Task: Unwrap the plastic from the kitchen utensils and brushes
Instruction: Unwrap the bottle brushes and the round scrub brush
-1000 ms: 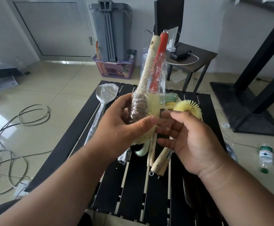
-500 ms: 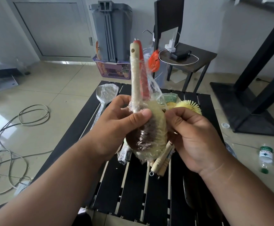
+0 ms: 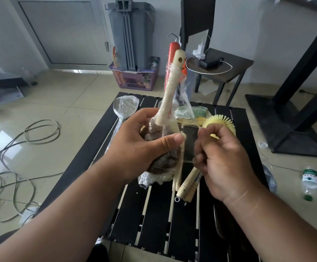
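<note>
- Tiled floor all round, with loose cables at left, a purple basket (image 3: 135, 80) and a small side table (image 3: 223, 67) beyond the far edge of the black slatted table (image 3: 153, 214).
- Held above the middle of the slatted table: the wrapped brush bundle (image 3: 165, 148), cream handle (image 3: 170, 91) up and tilted right, red handle (image 3: 171, 53) behind it.
- Now turned from half a second ago: hanging hole of the cream handle faces the camera, dark bristle head sits deep in the palm.
- Left hand (image 3: 142, 146) curled round the bristle head, thumb pressed across the front of the wrap.
- Right hand (image 3: 221, 157), earlier flat against the bundle, now drawn off to the right and clenched; looks to pinch a strip of plastic film (image 3: 184, 95), though the pinch itself is hidden behind the knuckles.
- Film stretches loose from the handles down towards the right hand, so likely peeling has begun; head remains wrapped.
- Waiting on the table: wrapped spoon (image 3: 125, 106) near the far left corner, green sponges (image 3: 191, 112) at the far edge, yellow round brush (image 3: 221, 121) just behind the right hand, wooden handles (image 3: 187, 184) under the bundle.
- Risk as judged: thin film may tear short instead of unwinding cleanly.
</note>
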